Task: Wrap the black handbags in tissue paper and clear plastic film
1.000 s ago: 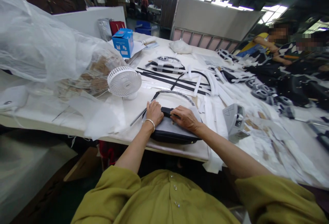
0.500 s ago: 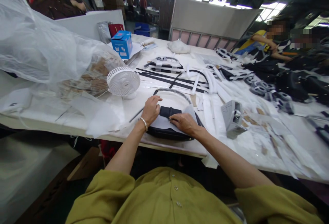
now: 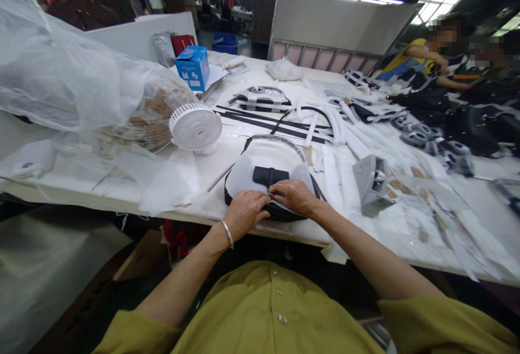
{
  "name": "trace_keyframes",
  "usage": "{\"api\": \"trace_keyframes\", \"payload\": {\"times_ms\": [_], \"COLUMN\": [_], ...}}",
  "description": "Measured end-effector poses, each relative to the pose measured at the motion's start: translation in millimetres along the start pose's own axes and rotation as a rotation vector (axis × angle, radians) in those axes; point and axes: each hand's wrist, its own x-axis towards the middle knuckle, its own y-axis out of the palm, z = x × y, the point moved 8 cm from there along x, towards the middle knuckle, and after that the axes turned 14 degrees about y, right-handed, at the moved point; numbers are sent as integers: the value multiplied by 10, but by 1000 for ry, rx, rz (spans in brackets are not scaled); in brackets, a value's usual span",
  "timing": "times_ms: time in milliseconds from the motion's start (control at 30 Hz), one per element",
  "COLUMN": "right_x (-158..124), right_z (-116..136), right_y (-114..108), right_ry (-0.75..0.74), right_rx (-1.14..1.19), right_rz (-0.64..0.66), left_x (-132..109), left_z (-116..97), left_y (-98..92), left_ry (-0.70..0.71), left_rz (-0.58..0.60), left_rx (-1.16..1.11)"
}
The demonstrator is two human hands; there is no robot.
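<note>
A black bag with a wrapped, arched handle lies at the table's near edge. White sheet material covers its upper face, around a black strap tab. My right hand is closed at the lower end of the tab, pinching a small metal-looking part. Against the bag's near side rests my left hand, its fingers bent and meeting the right fingertips. What the left fingers hold, if anything, is hidden.
A white fan stands left of the bag, a grey-white device right. Black strips lie behind. Plastic bagging fills the left. A person works at back right.
My left hand has moved down and toward me, from the bag's upper left to its near side by my right hand. The right hand stays at the tab. The camera view has shifted slightly.
</note>
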Motion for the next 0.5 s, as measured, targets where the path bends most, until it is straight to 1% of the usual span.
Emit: {"api": "trace_keyframes", "payload": {"times_ms": [133,167,233,333,400,500], "right_x": [-24,-20,16,81,93,75], "right_z": [34,39,17,-19,1,10], "right_y": [-16,-21,-20,8,39,49], "right_ry": [-66,-67,-8,116,144,174], "right_rx": [29,49,77,34,-30,-84], "right_rz": [104,127,155,147,130,92], "left_x": [-31,-39,-56,-86,-96,-73], "left_z": [18,20,22,45,51,-3], "left_y": [6,14,31,45,39,32], "left_ry": [-28,-33,-40,-74,-85,-18], "left_rz": [-35,-40,-45,-41,-32,2], "left_rx": [-4,-6,-10,-17,-18,-7]}}
